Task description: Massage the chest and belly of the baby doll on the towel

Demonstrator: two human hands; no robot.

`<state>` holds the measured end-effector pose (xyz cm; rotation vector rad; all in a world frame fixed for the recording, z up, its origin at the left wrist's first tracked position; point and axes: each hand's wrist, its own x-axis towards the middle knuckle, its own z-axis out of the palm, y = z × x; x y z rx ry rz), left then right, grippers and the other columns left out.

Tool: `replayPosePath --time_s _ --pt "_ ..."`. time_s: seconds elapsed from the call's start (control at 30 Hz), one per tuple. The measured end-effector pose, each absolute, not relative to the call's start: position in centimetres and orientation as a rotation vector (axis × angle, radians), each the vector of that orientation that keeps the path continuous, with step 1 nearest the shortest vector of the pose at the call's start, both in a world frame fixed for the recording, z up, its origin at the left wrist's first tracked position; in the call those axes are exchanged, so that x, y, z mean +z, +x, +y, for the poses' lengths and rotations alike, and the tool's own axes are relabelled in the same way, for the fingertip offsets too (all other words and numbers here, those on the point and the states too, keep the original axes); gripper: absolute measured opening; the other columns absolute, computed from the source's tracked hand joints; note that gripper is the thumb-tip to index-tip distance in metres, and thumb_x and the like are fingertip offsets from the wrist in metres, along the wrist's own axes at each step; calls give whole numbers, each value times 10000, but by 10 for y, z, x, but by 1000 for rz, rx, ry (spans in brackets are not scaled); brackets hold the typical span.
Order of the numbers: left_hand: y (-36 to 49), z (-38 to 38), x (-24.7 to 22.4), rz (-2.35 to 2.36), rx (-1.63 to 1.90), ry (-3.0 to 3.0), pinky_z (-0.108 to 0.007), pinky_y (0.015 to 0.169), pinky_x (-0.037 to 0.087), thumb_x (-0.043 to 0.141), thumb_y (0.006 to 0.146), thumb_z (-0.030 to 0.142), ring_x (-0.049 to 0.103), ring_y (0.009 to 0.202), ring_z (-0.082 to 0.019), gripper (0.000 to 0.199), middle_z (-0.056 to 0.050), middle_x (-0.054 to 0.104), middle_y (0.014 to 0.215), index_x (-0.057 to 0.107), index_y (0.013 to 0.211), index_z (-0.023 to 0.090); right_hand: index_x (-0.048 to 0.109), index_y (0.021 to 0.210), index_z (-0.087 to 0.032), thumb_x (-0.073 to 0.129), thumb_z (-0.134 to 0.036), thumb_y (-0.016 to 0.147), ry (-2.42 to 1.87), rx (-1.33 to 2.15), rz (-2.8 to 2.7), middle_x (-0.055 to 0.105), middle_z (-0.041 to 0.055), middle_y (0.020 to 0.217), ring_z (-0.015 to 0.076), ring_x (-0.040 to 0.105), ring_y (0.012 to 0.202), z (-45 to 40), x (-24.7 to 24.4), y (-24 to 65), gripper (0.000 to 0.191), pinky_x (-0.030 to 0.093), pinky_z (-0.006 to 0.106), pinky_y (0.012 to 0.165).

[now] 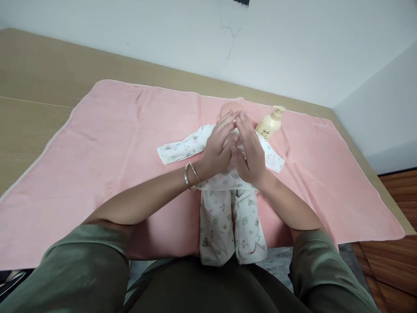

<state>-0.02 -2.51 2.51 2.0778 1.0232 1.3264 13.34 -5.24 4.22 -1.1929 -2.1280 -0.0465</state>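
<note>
My left hand [219, 145] and my right hand [250, 150] are raised together, their stretched fingertips meeting in a peak. Nothing shows between the palms. Right beneath them lies what looks like a baby doll, its bald head [230, 107] mostly hidden behind my fingers. It wears a white printed top [185, 145] with the sleeves spread to both sides, and matching trousers [217, 226] that reach toward me. Just beyond my right hand, a cream pump bottle [270, 124] leans at a tilt by the doll's shoulder. Silver bangles circle my left wrist.
A pink blanket [130, 143] with a pale edge covers much of the wooden table [39, 65] and hangs over its front. Behind the table rises a white wall [182, 34]. Reddish-brown wood [397, 256] shows at the lower right.
</note>
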Motion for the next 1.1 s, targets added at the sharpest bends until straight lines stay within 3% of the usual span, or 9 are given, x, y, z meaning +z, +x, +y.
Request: replayPosePath --time_s 0.1,0.17,0.3,0.5,0.7,0.83,0.93,1.1 --pt "3 -2 10 1214 1405 2158 -463 1152 394 368 924 293 532 1289 -258 372 -123 622 1335 619 1166 164 546 1363 -106 182 -299 1017 -1311 86 -2030 535 126 1480 177 434 1434 -34 20 131 539 364 396 1222" --pt "5 5 -3 1317 1361 2182 -451 1107 436 391 862 205 587 1195 -248 366 -109 674 1246 628 1140 182 571 1351 -123 234 -238 996 -1426 145 -2070 564 100 1459 171 470 1407 -25 10 131 503 354 398 1228" --pt "6 10 -19 1359 1293 2214 -452 1108 436 399 838 186 580 1207 -250 412 -108 667 1263 617 1188 186 536 1405 -145 296 -229 994 -1533 212 -2203 492 87 1524 184 378 1470 -10 10 140 483 257 436 1263" --pt "4 13 -21 1381 1173 2251 -505 1174 358 394 890 260 495 1338 -298 446 -173 580 1398 595 1256 102 349 1521 -98 376 -416 1011 -1663 288 -2261 286 155 1627 287 225 1532 1 20 157 602 197 534 1250" --pt "4 13 -23 1411 1115 2238 -550 1210 279 409 879 269 446 1387 -324 472 -167 550 1437 567 1298 120 417 1460 1 328 -292 1009 -1797 38 -2159 380 250 1559 329 297 1501 -26 18 136 545 202 560 1241" --pt "4 15 -27 1434 1114 2221 -545 1217 261 395 889 282 422 1409 -325 484 -154 532 1457 566 1318 138 496 1429 -87 318 -163 956 -1642 100 -2268 431 141 1559 242 307 1505 -28 17 132 510 196 482 1269" --pt "5 14 -28 1425 1141 2225 -559 1209 269 402 890 281 435 1399 -320 477 -143 542 1450 563 1322 158 437 1472 -89 361 -231 961 -1695 230 -2204 376 133 1592 249 278 1517 -13 18 143 536 195 485 1269" --pt "4 11 -26 1420 1167 2220 -543 1203 294 413 905 322 475 1366 -313 451 -151 567 1424 589 1281 145 378 1486 -19 367 -384 992 -1834 272 -2074 353 212 1585 306 277 1512 -1 19 154 615 222 507 1250"
